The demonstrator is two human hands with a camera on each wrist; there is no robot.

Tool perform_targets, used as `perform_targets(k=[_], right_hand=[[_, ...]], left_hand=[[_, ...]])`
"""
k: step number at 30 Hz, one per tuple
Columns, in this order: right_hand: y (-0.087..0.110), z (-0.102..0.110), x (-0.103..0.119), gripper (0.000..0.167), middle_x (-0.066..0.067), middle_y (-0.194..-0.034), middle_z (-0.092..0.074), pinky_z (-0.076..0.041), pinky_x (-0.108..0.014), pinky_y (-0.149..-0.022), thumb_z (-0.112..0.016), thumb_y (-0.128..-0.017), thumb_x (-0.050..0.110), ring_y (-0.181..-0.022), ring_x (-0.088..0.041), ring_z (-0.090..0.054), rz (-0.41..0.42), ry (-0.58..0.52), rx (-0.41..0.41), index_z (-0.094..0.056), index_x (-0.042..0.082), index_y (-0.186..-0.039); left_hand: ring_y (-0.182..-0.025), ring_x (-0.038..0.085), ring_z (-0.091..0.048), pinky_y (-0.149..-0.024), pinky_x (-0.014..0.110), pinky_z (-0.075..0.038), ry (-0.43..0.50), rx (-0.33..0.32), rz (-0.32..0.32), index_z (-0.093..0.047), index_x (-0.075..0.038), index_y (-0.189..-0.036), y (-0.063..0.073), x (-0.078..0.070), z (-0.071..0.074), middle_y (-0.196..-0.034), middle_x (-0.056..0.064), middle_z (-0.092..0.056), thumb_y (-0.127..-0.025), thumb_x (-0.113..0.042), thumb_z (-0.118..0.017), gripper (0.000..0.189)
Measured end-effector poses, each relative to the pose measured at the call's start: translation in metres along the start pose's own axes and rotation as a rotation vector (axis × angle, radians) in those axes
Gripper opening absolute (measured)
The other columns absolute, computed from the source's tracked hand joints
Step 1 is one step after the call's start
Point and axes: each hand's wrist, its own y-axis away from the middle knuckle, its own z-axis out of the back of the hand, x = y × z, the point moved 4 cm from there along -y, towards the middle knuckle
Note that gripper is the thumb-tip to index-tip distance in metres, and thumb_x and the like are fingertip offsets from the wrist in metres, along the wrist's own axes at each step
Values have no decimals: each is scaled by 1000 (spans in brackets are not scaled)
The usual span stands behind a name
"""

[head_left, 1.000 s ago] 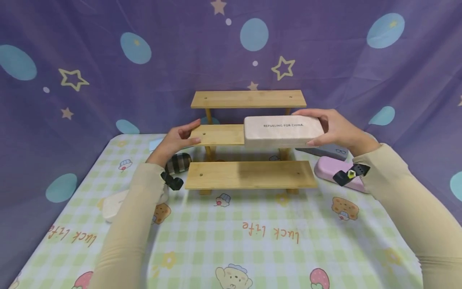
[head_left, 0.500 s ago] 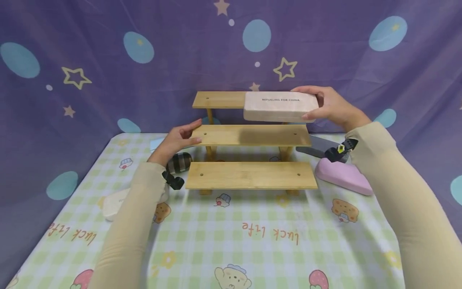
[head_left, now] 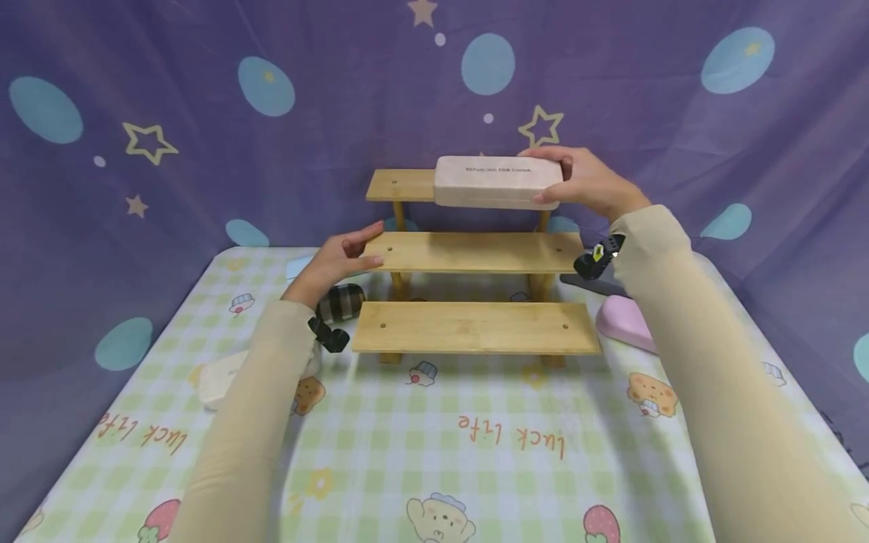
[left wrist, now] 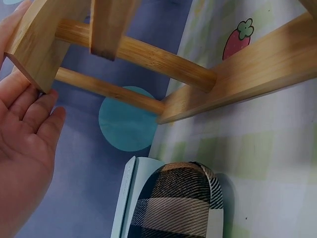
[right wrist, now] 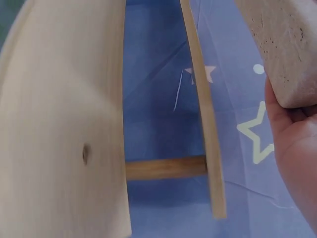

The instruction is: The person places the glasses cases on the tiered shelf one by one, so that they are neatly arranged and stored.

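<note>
A cream glasses case (head_left: 475,190), lettered "REFUELING FOR CHINA", overlaps the top tier of a three-tier wooden shelf (head_left: 468,253) in the head view. My right hand (head_left: 592,181) grips the case by its right end, thumb in front and fingers behind. In the right wrist view the speckled case (right wrist: 292,44) sits in that hand, beyond the bare boards. At the left end of the middle tier, my left hand (head_left: 337,262) holds the board between thumb and fingers. The left wrist view shows fingers (left wrist: 47,116) curled at the board's end.
Left of the shelf lie a plaid case (head_left: 342,303), a light blue case (left wrist: 124,198) and a whitish case (head_left: 220,377), partly behind the sleeve. A pink case (head_left: 624,323) and a dark grey case (head_left: 591,284) lie on the right. A purple curtain (head_left: 380,90) hangs behind.
My right hand has lifted the cream case from in front of the middle tier up to the top tier, then moved it left. My left hand has stayed on the shelf.
</note>
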Motion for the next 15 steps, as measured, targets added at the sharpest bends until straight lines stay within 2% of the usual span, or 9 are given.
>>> perform_targets(k=[6,10,15], right_hand=[[-18,-8,-7,60,-4,-119,-56,-48,-22,-79,-69,-74,-5,-96,-17,-55,2,-14,-14,-57,13,-130],[-22,-8,-9,61,-5,-122,-54,-47,-22,-80,-69,-75,-2,-100,-18,-52,-36,-4,-21,-55,16,-132],[-24,-3,-15,61,-6,-125,-50,-47,-22,-79,-67,-78,-3,-104,-19,-48,-83,-64,-15,-52,16,-134]], left_hand=[[-140,21,-27,-113,40,-23,12,-12,-2,-39,-12,-145,-1,5,2,-151,-1,-34,-86,-14,-70,66],[-138,16,-31,-111,36,-27,15,-19,-8,-42,-18,-144,-6,16,4,-149,-6,-37,-86,-17,-71,65],[-137,15,-33,-110,38,-30,16,-23,-25,-42,-21,-143,-10,25,4,-150,-5,-36,-86,-19,-71,64]])
